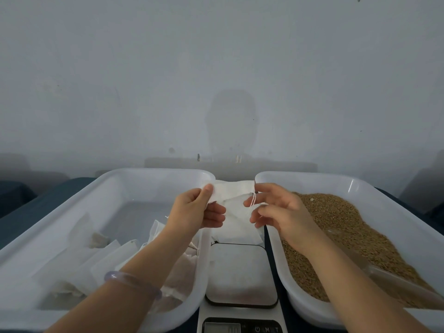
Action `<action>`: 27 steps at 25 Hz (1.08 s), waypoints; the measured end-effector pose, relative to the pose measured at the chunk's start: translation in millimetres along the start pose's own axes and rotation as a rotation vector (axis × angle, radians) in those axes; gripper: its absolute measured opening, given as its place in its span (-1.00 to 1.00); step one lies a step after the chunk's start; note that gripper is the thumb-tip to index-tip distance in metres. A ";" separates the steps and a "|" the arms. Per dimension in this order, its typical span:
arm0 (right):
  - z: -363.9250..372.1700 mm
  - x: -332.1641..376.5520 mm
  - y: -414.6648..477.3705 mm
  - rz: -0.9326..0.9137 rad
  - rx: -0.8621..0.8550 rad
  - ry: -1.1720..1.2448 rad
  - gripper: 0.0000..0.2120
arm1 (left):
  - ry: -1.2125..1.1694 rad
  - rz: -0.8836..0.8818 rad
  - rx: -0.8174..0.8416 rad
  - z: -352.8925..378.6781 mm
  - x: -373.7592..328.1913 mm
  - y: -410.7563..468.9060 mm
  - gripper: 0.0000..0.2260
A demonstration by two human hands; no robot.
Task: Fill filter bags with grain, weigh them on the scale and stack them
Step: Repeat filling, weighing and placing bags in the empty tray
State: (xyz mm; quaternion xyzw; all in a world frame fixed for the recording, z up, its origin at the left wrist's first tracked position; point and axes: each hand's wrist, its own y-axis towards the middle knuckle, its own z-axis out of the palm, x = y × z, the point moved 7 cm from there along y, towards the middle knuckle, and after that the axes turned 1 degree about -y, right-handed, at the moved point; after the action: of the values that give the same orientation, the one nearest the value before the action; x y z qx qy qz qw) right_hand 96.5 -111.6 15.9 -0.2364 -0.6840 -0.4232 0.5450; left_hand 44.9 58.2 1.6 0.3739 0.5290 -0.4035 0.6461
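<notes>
1. Filter bag (236,197): white, flat, held up over the gap btwn the two trays, above the far end of the scale (240,272). The lower edge hangs near the platform; contact cannot be confirmed.

2. L hand (200,209): the bag's top-left edge is pinched btwn thumb and curled fingers. A pale bracelet (132,280) is worn on the wrist.

3. R hand (276,210): the bag's top-right corner is pinched btwn thumb and index finger, at the white drawstring (253,200). The remaining fingers are loosely spread and hold nothing.

4. Scale: set btwn the trays, platform bare apart from the bag hanging over its far end. The display (222,328) is cut off at the bottom edge; no reading can be made out.

5. L tray (156,173): white plastic, w/ spare bags (108,255) lying loose in the near half.

6. R tray (312,179): white plastic, holding the grain (336,224), brown, heaped toward the right side. A clear scoop (389,280) is laid on the grain at the near end, under the R forearm.
</notes>
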 end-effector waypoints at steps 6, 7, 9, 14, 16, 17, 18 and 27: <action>-0.2 28.5 -9.5 -0.435 -0.261 -0.676 -0.65 | 0.054 -0.042 0.034 5.6 4.4 -0.3 -0.71; 1.1 29.8 -10.2 -0.463 -0.263 -0.679 -0.72 | 0.070 -0.059 0.052 6.8 6.2 -1.3 -0.70; -3.3 26.9 -8.7 -0.409 -0.275 -0.616 -0.73 | 0.151 -0.063 0.058 7.2 8.9 -1.0 -0.70; -0.2 18.1 -5.6 -0.292 -0.167 -0.664 -0.67 | 0.624 0.548 -0.066 -0.4 -30.2 -16.1 -0.72; 3.4 16.5 -5.3 -0.273 -0.136 -0.712 -0.68 | 0.670 0.614 0.172 16.6 -31.0 -24.4 -0.62; 4.0 16.2 -5.5 -0.260 -0.134 -0.724 -0.67 | 0.728 0.591 0.255 23.0 -26.1 -25.2 -0.58; 5.0 16.3 -6.2 -0.249 -0.132 -0.724 -0.66 | 0.791 0.572 0.290 25.4 -19.6 -22.4 -0.58; -3.8 17.5 -7.0 -0.200 -0.271 -0.629 -0.77 | 0.747 0.484 0.237 22.4 -11.9 -11.8 -0.68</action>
State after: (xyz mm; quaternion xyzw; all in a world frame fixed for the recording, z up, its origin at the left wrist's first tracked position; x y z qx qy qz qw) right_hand 87.9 -120.9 30.4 -0.3570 -0.7760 -0.4679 0.2271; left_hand 41.2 34.6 16.3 0.6779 0.5732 -0.1362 0.4397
